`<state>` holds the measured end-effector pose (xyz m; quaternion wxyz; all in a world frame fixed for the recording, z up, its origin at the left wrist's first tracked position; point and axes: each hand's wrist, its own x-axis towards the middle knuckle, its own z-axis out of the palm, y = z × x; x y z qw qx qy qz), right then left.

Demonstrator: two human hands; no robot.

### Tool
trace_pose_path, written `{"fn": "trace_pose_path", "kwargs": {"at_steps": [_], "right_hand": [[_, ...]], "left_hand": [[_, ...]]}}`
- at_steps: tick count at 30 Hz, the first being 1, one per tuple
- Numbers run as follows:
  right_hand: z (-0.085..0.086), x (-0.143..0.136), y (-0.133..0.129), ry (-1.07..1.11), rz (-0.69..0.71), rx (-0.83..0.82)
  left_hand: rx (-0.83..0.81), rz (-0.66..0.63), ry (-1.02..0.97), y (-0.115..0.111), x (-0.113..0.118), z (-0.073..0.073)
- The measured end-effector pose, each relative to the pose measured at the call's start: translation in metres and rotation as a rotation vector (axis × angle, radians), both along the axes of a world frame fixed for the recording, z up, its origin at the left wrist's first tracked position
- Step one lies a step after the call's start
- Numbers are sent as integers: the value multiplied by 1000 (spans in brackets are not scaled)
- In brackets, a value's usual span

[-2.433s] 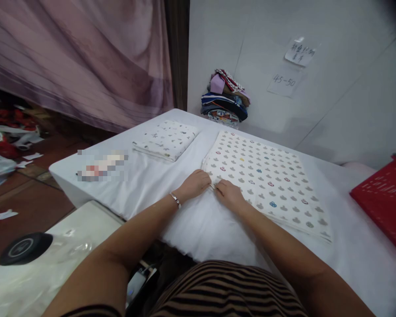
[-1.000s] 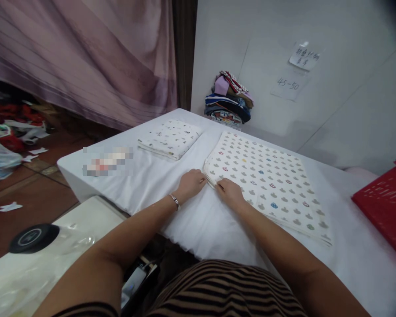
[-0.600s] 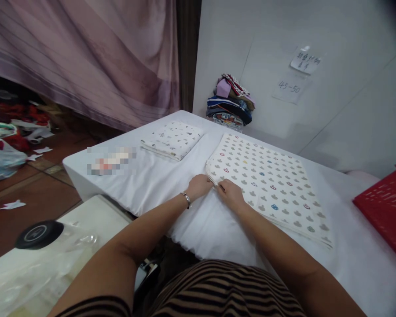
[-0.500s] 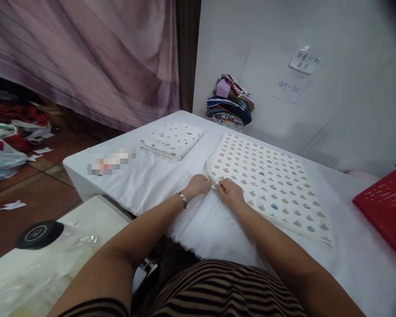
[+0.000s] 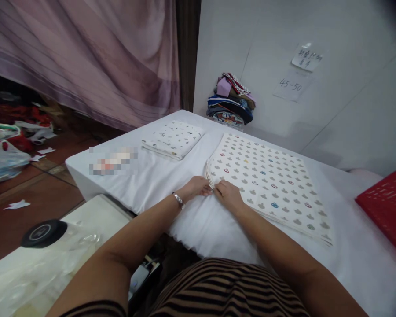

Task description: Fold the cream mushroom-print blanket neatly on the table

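Observation:
A white cloth with grey, red and blue printed figures lies folded in layers, spread flat on the white-covered table. My left hand, with a bracelet on the wrist, has its fingers curled at the cloth's near left corner, beside the layered edges. Right next to it, my right hand pinches the same corner from above, and its fingertips nearly meet those of the left. Further back on the left rests a smaller folded cloth with dark sparse prints, apart from both hands.
The white table cover hangs over the near edge. A blurred-out item lies at the table's left end. A red basket stands at right, a pile of folded fabrics behind. A black round lid and clear plastic are at lower left.
My right hand has shifted slightly left along the corner, its fingers closer to my left hand's. The left hand's fingers have moved a little at the edge. The cloth lies in the same place.

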<state>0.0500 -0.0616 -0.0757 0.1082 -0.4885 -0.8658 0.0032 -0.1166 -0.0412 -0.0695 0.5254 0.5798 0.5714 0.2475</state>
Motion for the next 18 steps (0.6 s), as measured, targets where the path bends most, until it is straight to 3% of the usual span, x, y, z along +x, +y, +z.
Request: {"fn": "trace_pose_path", "kwargs": {"at_steps": [5, 9, 18], "right_hand": [[-3, 1, 1, 24, 2, 4], [-2, 1, 1, -6, 39, 4], [-5, 5, -4, -12, 105, 70]], "left_hand": [[-218, 131, -225, 1, 0, 0], [-244, 155, -293, 2, 0, 0], [-187, 203, -119, 5, 6, 0]]}}
